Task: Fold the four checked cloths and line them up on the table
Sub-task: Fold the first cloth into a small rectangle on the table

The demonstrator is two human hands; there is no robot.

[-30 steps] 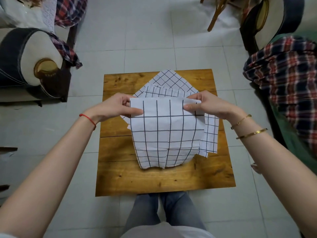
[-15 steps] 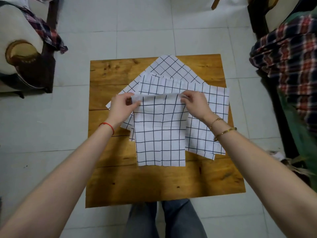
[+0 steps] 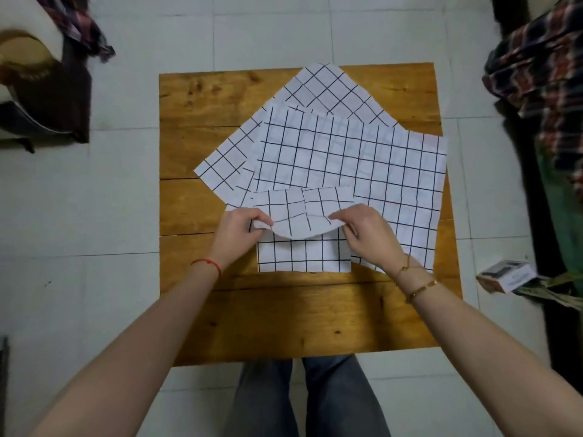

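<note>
A folded white cloth with black checks [image 3: 304, 225] lies near the middle of the wooden table [image 3: 284, 310]. Its far half is doubled over toward me and sags between my hands. My left hand [image 3: 243, 234] pinches the left corner of that flap. My right hand [image 3: 367, 234] pinches its right corner. Beneath it a large unfolded checked cloth [image 3: 347, 156] lies flat. Another checked cloth [image 3: 328, 89] lies turned diagonally under that one, toward the far edge.
A plaid fabric [image 3: 536, 74] hangs over furniture at the right. A dark chair with a cushion [image 3: 41, 99] stands at the left. A small box [image 3: 504, 275] lies on the tiled floor by the table's right side. My knees [image 3: 303, 395] sit below the near edge.
My hands lowered the cloth onto the table, then brought its top edge down toward me, doubling it over. The view tilted down and closer to the table.
</note>
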